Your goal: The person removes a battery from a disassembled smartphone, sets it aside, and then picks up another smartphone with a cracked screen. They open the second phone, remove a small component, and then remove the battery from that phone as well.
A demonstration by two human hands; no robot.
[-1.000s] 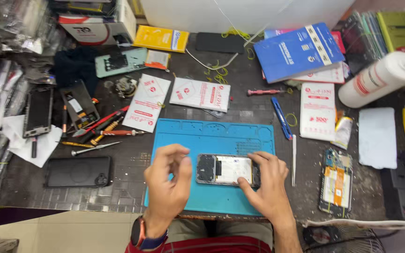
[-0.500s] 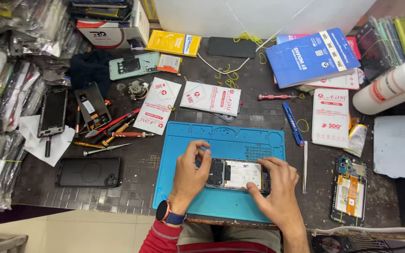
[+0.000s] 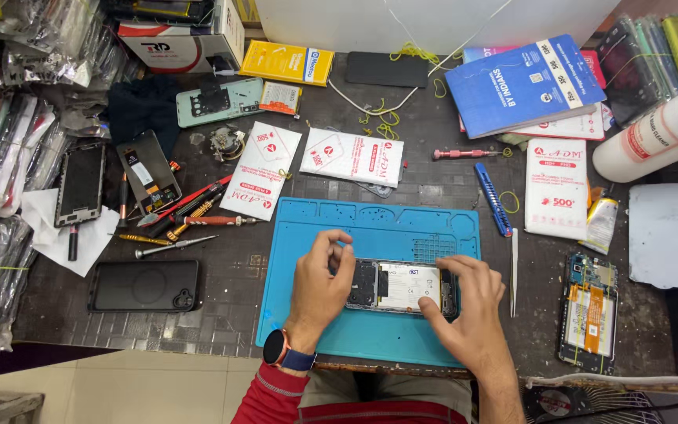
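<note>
An opened phone [image 3: 399, 286] with its back off lies flat on the blue repair mat [image 3: 370, 224], showing a white battery and dark boards. My left hand [image 3: 319, 283] rests at the phone's left end, fingers curled with the tips pinched together just above that end. My right hand [image 3: 468, 302] presses on the phone's right end, fingers spread over its edge. A watch with a blue strap sits on my left wrist. Whether the left fingertips hold a small part is too small to tell.
Screwdrivers [image 3: 190, 224] lie left of the mat near a black phone case [image 3: 144, 286]. Tweezers [image 3: 514, 271] and a blue tool [image 3: 493, 199] lie right of the mat, beyond them another opened phone [image 3: 588, 312]. White packets, a blue booklet [image 3: 523, 82], a white bottle [image 3: 661, 133] crowd the back.
My left hand has come down from above the mat to the phone's left end. My right hand stays on the phone's right end. The camera view has shifted slightly.
</note>
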